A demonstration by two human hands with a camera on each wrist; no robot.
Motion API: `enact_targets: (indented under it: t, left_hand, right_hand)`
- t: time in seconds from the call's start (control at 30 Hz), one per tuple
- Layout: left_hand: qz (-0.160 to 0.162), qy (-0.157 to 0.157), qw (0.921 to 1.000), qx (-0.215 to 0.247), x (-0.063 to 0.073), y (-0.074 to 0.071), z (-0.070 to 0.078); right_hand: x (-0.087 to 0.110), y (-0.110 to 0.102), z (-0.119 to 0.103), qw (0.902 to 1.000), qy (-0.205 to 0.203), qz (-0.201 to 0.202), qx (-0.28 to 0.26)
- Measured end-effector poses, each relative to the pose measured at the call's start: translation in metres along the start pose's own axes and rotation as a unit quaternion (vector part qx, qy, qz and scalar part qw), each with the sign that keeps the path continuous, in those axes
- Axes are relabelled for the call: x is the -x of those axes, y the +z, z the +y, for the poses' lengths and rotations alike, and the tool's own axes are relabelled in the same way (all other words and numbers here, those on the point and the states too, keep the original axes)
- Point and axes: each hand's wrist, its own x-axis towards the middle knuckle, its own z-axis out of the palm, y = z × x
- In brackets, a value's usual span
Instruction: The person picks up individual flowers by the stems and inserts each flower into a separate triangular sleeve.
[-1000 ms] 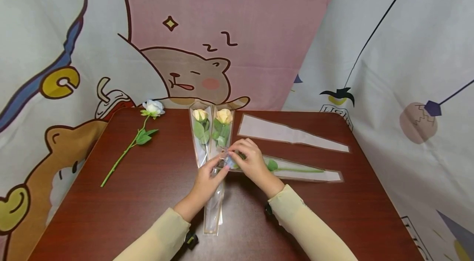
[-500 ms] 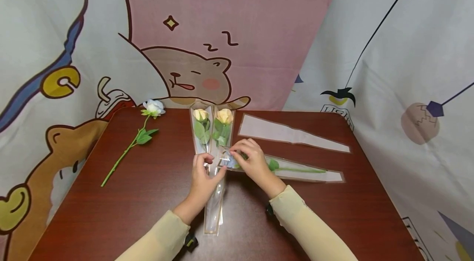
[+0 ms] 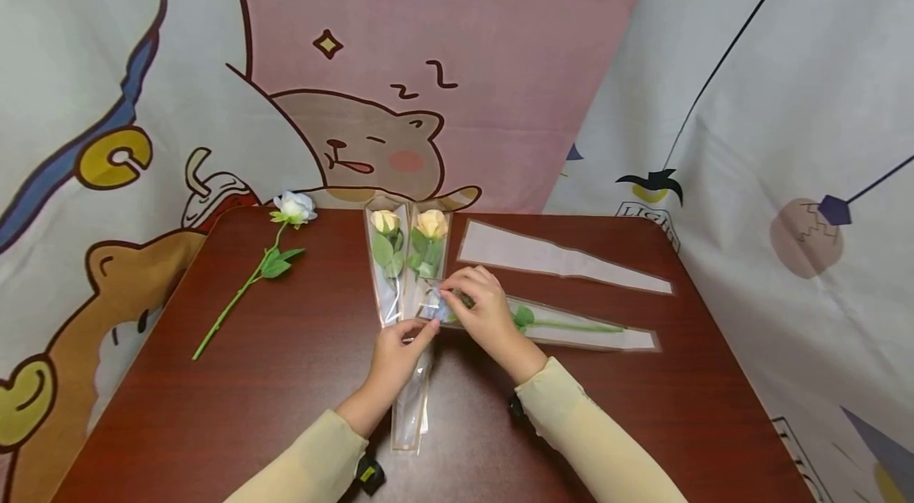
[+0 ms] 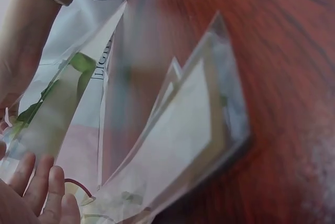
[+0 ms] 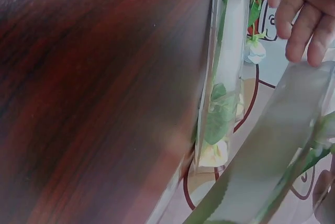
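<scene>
Between my hands lies a clear flower sleeve with a pale blue artificial rose inside, its bloom at the left end. My left hand pinches the near corner of the sleeve's wide end between thumb and index finger. With thumb and fingertips, my right hand pinches the far side of that end, partly hiding the bloom and upper stem. In the left wrist view, the left hand's other fingers extend beside the film. The wide end overlaps two upright sleeves holding a cream rose and a peach rose.
A white-blue rose without a sleeve lies slantwise at the left of the brown table. Another flat sleeve, with no flower in it, lies at the back right. A cartoon-printed cloth hangs behind the table.
My left hand has let its fingers off the sleeve's wide end, drawn slightly down, and now pinches its near corner. My right hand stays almost in place.
</scene>
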Motion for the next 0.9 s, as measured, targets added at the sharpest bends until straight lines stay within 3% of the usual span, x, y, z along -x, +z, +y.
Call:
enact_targets:
  t: [0.43, 0.67, 0.77, 0.9]
  left_hand:
    - [0.029, -0.005, 0.9986, 0.045, -0.006, 0.001, -0.002]
    - [0.031, -0.007, 0.9960, 0.083, -0.005, 0.000, 0.010]
    - [0.028, -0.005, 0.9951, 0.095, -0.004, -0.004, 0.023]
    - [0.034, 0.003, 0.9929, 0.114, -0.003, -0.008, 0.033]
  right_hand:
    - [0.001, 0.001, -0.001, 0.9997, -0.015, -0.009, -0.016]
    - [0.001, -0.010, 0.001, 0.9997, -0.012, -0.013, -0.017]
    - [0.005, -0.020, 0.009, 0.9996, 0.015, -0.024, 0.002]
    - [0.008, -0.038, 0.025, 0.9911, 0.108, -0.072, 0.032]
